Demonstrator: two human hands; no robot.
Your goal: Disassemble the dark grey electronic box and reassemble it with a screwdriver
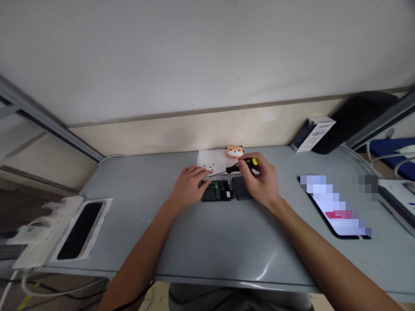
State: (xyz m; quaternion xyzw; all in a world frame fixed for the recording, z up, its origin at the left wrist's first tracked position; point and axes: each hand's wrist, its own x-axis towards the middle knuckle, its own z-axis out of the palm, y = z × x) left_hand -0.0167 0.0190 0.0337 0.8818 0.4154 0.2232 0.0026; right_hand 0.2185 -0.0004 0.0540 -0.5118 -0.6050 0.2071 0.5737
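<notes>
My right hand grips a screwdriver with a black and yellow handle. Its thin shaft points left, and the tip is close to my left fingertips. My left hand has its fingers stretched out and the thumb apart from them, at the upper left of an opened black device with a green circuit board. Whether a small part sits at the tip I cannot tell. Beside the device lies a dark grey cover, partly behind my right hand. Several tiny dark screws lie on white paper behind.
An orange and white animal-faced case sits on the paper's right. To the right are a lit tablet, a small box and a black cylinder. A phone and a power strip lie left on the grey table.
</notes>
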